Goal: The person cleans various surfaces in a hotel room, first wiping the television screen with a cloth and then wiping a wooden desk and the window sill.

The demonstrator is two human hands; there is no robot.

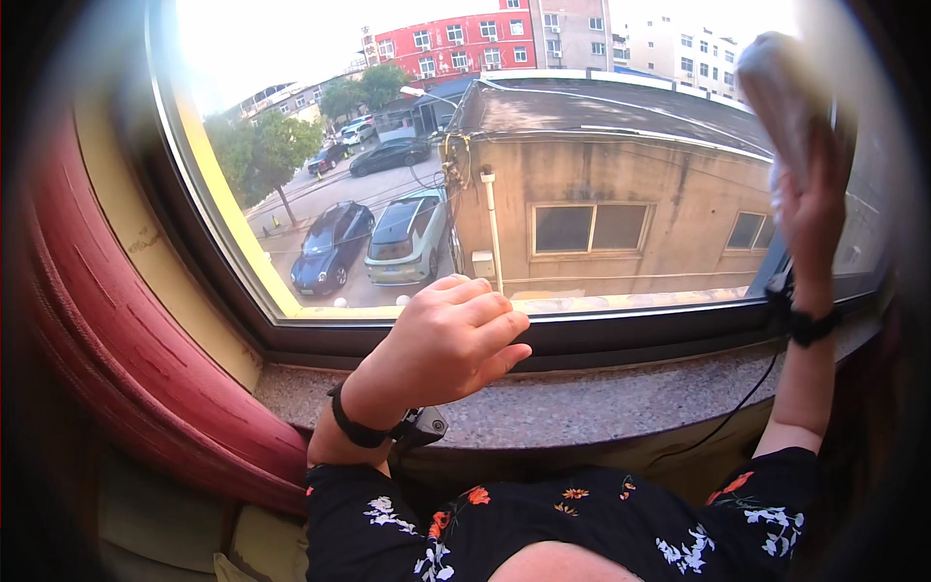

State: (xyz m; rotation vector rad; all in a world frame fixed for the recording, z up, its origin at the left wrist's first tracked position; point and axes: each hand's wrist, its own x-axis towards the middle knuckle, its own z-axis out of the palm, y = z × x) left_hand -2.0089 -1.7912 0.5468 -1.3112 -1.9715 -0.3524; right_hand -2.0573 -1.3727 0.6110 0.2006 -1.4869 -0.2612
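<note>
My right hand [811, 207] is raised at the right side of the window. It grips a whitish cloth [778, 109], blurred at its top, close to the window glass [727, 182]. Whether cloth and glass touch is hard to tell. My left hand [458, 338] is held above the stone windowsill [582, 411], in front of the dark lower window frame [625, 336]. Its fingers are loosely bent and slightly apart, with nothing visible in them; the palm is hidden. Each wrist wears a black strap, and a small device [425, 425] hangs under the left one.
A red curtain [124, 342] hangs along the left side of the window. From the right wrist a thin black cable [749, 400] runs down across the sill. Greenish cushions [160, 502] lie at lower left. Parked cars [407, 236] and a low building [582, 174] stand outside.
</note>
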